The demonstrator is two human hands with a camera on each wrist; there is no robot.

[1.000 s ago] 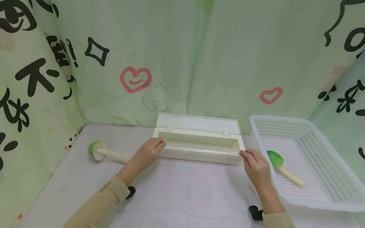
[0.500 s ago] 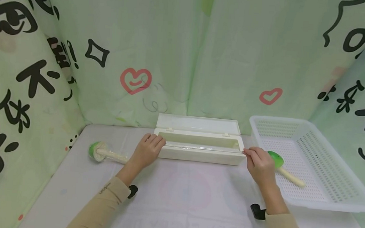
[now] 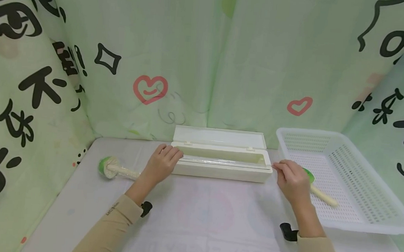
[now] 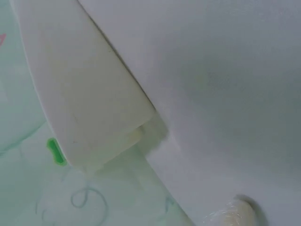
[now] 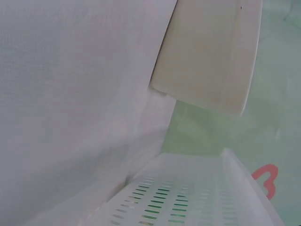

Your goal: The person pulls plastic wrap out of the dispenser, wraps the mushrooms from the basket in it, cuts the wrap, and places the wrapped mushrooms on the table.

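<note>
A long white cling film dispenser box (image 3: 220, 172) stands at the back of the table with its lid (image 3: 218, 136) tipped back. Clear cling film (image 3: 224, 163) runs in a glossy band along the front of its opening. My left hand (image 3: 161, 163) pinches the film by the box's left end, its fingertips hidden behind the knuckles. Just past the right end, my right hand (image 3: 294, 182) pinches the film's other side between thumb and fingers. Both wrist views show the box's ends, (image 4: 89, 94) on the left, and no fingers.
Right of the box stands a white perforated basket (image 3: 366, 224) holding a green-headed spoon (image 3: 324, 196) with a cream handle. A similar film-wrapped spoon (image 3: 116, 169) lies on the white-covered table (image 3: 210, 219) at left. Printed green curtains (image 3: 254, 67) close in the back and sides.
My right hand has moved right and slightly up, away from the box's corner. My left hand has shifted slightly left and up. The film band now sits higher across the opening.
</note>
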